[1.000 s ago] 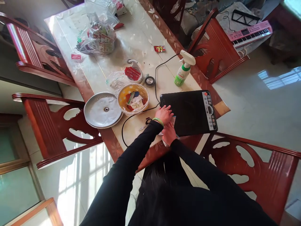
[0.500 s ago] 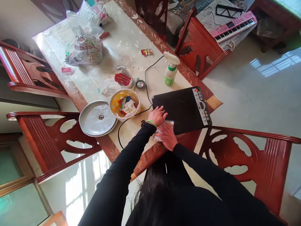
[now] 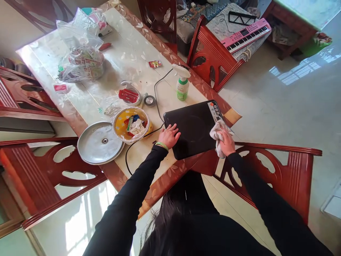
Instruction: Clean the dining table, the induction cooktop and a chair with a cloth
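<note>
A black induction cooker (image 3: 194, 128) lies at the near corner of the table (image 3: 138, 57). My left hand (image 3: 168, 136), with a green bangle at the wrist, rests flat on the cooker's left edge, fingers spread. My right hand (image 3: 227, 142) is closed on a crumpled whitish cloth (image 3: 217, 131) at the cooker's right side, beside its control panel (image 3: 216, 111). The cooker's black cord (image 3: 157, 96) runs away across the table.
A green-and-white spray bottle (image 3: 182, 86) stands behind the cooker. Left of it sit a plastic-covered yellow bowl (image 3: 131, 125) and a round metal lid (image 3: 99, 142). Snack bags (image 3: 80, 60) lie farther back. Red wooden chairs (image 3: 277, 170) ring the table; a pink keyboard (image 3: 245, 33) lies beyond.
My right hand has carried the cloth from the cooker's near-left corner across to its right side by the control panel. My left hand stays on the left edge. The camera view shifted.
</note>
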A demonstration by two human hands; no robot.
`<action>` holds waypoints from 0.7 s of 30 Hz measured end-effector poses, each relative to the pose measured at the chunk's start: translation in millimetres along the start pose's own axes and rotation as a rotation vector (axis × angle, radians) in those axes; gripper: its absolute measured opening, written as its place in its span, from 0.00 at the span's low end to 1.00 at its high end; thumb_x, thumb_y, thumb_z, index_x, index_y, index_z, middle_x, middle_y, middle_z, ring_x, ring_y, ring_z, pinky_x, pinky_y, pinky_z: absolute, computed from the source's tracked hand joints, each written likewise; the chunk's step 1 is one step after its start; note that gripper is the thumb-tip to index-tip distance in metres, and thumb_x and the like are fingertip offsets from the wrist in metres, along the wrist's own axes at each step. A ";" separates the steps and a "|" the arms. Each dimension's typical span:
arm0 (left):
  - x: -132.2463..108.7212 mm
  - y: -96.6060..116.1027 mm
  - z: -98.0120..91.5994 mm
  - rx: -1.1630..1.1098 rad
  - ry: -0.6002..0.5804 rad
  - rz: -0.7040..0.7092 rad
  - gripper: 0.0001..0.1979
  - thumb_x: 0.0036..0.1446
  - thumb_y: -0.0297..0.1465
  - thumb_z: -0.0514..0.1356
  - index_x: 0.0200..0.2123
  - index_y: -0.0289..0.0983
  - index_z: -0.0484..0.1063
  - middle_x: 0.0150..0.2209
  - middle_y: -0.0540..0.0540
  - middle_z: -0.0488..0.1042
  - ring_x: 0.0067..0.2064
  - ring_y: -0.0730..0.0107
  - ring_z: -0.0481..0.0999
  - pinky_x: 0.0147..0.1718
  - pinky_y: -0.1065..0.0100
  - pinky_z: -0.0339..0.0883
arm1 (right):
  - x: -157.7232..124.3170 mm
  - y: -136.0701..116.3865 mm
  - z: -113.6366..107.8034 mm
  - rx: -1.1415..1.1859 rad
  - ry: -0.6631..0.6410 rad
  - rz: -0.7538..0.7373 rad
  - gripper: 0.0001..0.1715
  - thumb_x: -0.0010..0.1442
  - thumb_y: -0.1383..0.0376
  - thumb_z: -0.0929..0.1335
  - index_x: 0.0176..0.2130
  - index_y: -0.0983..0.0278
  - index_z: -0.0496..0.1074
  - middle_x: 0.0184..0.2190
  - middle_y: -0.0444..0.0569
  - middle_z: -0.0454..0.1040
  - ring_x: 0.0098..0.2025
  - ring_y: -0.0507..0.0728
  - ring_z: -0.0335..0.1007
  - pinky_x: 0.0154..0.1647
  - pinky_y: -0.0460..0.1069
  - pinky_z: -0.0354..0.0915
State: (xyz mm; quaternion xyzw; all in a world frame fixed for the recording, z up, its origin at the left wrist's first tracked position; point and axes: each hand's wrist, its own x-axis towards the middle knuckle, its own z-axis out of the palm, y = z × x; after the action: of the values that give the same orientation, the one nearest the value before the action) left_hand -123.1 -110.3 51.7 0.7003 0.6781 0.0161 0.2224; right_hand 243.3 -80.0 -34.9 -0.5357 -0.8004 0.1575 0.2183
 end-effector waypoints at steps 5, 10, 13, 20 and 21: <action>2.9 -0.9 -1.8 0.017 0.009 -0.012 0.23 0.76 0.40 0.51 0.60 0.44 0.81 0.75 0.49 0.64 0.76 0.49 0.64 0.72 0.46 0.61 | 44.0 -135.4 67.1 -0.105 -0.135 -0.130 0.35 0.71 0.64 0.66 0.74 0.63 0.63 0.81 0.52 0.49 0.82 0.68 0.39 0.81 0.69 0.48; 3.9 -4.1 -4.6 -0.029 -0.007 -0.030 0.22 0.76 0.38 0.50 0.59 0.45 0.81 0.73 0.50 0.66 0.75 0.54 0.65 0.72 0.50 0.62 | -12.4 -140.8 62.5 -0.015 -0.233 -0.292 0.33 0.72 0.69 0.62 0.71 0.56 0.68 0.79 0.42 0.54 0.81 0.64 0.46 0.81 0.64 0.54; 3.0 -6.0 0.1 -0.054 0.021 -0.034 0.22 0.76 0.38 0.51 0.60 0.44 0.80 0.73 0.50 0.66 0.75 0.55 0.64 0.73 0.50 0.61 | -13.2 -61.7 25.4 -0.038 -0.151 -0.180 0.39 0.68 0.73 0.61 0.73 0.54 0.66 0.78 0.45 0.56 0.81 0.65 0.49 0.79 0.68 0.56; 5.3 -12.7 5.6 -0.185 0.085 -0.040 0.25 0.75 0.37 0.51 0.70 0.42 0.70 0.73 0.47 0.67 0.75 0.57 0.65 0.74 0.54 0.60 | 108.1 -117.5 64.8 -0.038 -0.077 -0.028 0.37 0.73 0.67 0.64 0.76 0.70 0.58 0.81 0.59 0.43 0.83 0.71 0.33 0.81 0.71 0.42; 4.2 -12.8 5.2 -0.223 0.111 -0.048 0.28 0.75 0.37 0.51 0.73 0.42 0.65 0.75 0.46 0.65 0.75 0.59 0.64 0.74 0.56 0.60 | 101.8 -141.6 74.9 -0.014 -0.136 -0.117 0.36 0.73 0.66 0.64 0.76 0.68 0.59 0.81 0.58 0.45 0.83 0.71 0.35 0.81 0.70 0.44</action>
State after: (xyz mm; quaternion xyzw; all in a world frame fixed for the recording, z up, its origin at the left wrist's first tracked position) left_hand -133.1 -108.0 41.6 0.6529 0.6999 0.1248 0.2614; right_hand 59.1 -40.5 -11.7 -0.4775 -0.8444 0.1750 0.1686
